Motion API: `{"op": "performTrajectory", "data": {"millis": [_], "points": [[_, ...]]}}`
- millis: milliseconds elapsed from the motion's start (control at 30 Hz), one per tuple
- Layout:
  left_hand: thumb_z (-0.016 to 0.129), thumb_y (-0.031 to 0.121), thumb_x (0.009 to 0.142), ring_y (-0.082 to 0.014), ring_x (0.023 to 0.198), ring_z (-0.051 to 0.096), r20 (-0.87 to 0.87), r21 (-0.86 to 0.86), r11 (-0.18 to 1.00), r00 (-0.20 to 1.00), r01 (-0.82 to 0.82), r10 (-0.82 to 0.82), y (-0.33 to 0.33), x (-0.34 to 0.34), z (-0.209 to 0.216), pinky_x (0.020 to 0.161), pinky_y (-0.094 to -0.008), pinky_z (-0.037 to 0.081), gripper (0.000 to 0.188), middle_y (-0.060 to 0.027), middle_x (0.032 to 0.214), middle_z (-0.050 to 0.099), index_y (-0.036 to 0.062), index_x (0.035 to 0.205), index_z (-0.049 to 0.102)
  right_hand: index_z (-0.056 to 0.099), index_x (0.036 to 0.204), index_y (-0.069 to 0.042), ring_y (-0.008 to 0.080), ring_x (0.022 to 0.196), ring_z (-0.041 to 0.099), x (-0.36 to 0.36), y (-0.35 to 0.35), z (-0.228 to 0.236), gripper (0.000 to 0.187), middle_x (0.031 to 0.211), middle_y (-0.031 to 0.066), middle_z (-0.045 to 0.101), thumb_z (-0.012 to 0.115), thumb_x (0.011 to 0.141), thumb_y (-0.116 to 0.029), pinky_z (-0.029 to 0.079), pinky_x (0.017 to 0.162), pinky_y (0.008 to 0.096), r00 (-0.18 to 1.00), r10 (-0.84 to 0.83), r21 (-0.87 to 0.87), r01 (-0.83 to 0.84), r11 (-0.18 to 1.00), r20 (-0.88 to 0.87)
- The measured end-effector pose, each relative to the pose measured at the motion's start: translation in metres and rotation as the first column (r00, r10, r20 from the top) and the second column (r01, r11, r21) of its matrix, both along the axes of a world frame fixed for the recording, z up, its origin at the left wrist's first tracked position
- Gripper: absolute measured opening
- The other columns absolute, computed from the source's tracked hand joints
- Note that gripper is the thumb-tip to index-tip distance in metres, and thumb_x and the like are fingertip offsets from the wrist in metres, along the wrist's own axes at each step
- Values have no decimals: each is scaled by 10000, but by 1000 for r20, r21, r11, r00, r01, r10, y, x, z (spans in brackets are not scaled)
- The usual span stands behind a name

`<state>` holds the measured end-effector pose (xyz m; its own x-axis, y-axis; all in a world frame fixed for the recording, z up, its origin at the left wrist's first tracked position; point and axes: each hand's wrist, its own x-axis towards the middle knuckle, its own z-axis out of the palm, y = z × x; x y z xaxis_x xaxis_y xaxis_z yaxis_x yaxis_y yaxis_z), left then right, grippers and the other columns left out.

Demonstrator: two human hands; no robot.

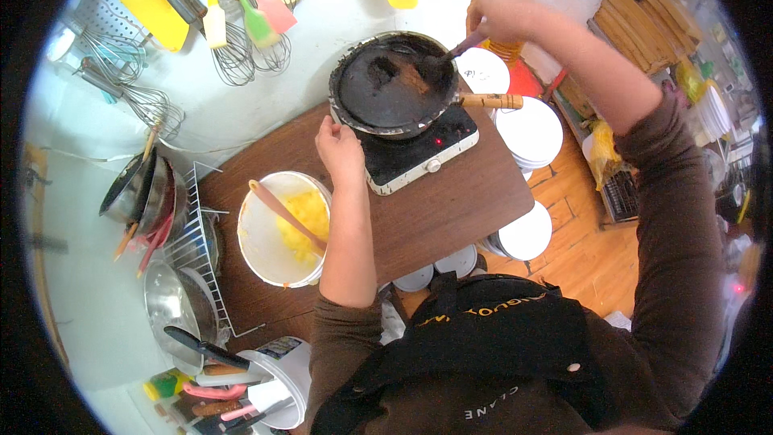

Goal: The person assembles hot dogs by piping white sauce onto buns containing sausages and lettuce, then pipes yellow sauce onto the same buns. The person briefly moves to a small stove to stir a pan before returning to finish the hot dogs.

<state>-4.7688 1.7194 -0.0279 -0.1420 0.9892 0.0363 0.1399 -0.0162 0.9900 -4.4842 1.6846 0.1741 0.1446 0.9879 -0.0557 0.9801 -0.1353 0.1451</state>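
Note:
A dark round pan [374, 93] with a wooden handle [493, 101] sits on a portable cooktop [419, 163] whose red light is lit. Thick dark brown stuff fills it, with a lighter brown patch in the middle. My right hand [503, 18], raised beyond the pan's right rim, grips a dark-handled stirring tool [468, 43]; its lower end is sunk in the dark mass, so its kind is hidden. My left hand [339, 147] is curled at the pan's near left side, by the cooktop's corner. Which of the two its fingers pinch, I cannot make out.
A white tub [259, 254] of yellow mixture with a pink-brown spatula [278, 208] stands left on the brown table [451, 221]. Whisks [233, 52] and spatulas hang on the wall. Lidded white buckets [529, 133] stand right. A wire rack [193, 250] and bowls [173, 306] line the left.

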Motion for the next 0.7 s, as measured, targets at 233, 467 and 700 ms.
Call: {"op": "performTrajectory", "data": {"millis": [233,467,700], "points": [[499,0,938,-89,679,563,189,-108,992,981,72,-51,-6,3,17,586,-224,505,352,-57,834,597,-85,1278,532,705,868,-44,232,704,671,8,-22,-56,455,739,98,680,690,835,-497,537,660,367,984,35,108,-16,994,-173],[464,-30,940,-109,724,573,242,-183,981,970,69,-23,-4,3,21,605,-234,516,359,-69,929,587,-79,1292,517,692,882,-35,90,495,470,49,-12,-70,420,608,-10,565,656,874,-453,360,448,254,724,-232,-187,144,972,-650],[437,-31,951,-114,726,565,299,-177,981,954,78,-21,-2,1,16,636,-245,520,347,-55,910,578,-62,1288,511,679,849,-88,50,498,390,65,-37,-116,353,615,-52,518,679,875,-440,283,445,222,363,-221,-153,205,967,-905]]}}
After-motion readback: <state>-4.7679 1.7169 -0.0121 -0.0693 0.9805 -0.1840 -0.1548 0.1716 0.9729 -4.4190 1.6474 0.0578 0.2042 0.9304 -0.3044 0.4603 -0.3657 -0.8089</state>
